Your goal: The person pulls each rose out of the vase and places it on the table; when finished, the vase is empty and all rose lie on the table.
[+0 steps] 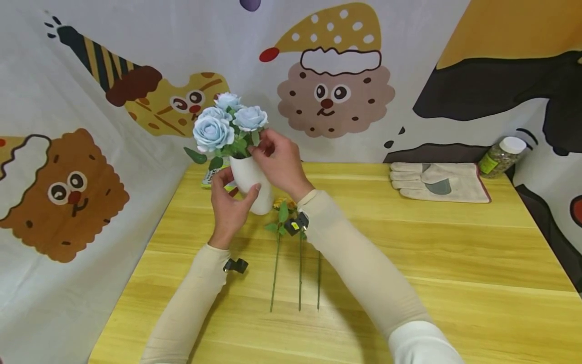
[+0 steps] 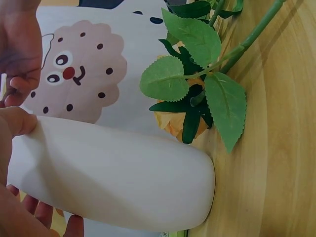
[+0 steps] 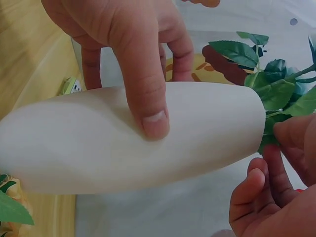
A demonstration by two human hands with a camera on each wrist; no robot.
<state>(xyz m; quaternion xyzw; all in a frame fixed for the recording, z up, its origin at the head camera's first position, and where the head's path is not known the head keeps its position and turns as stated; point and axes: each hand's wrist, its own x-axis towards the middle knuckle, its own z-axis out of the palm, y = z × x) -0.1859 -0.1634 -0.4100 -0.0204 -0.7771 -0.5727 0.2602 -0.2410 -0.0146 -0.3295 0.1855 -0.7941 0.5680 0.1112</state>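
Note:
A smooth white vase is tilted, its mouth leaning toward the back left. My left hand grips its body, with the thumb on one side and the fingers on the other. Several light blue artificial roses with green leaves stand out of the mouth. At the rim, my right hand pinches a blue rose's greenery between thumb and finger; the stems inside are hidden. Just below lie orange-yellow artificial roses, their green stems pointing toward me, partly hidden by the right wrist.
On the wooden table, a pair of work gloves lies at the back right beside a white-lidded jar. Behind the vase sits a small green-and-white packet, partly hidden. A cartoon-printed cloth hangs along the back.

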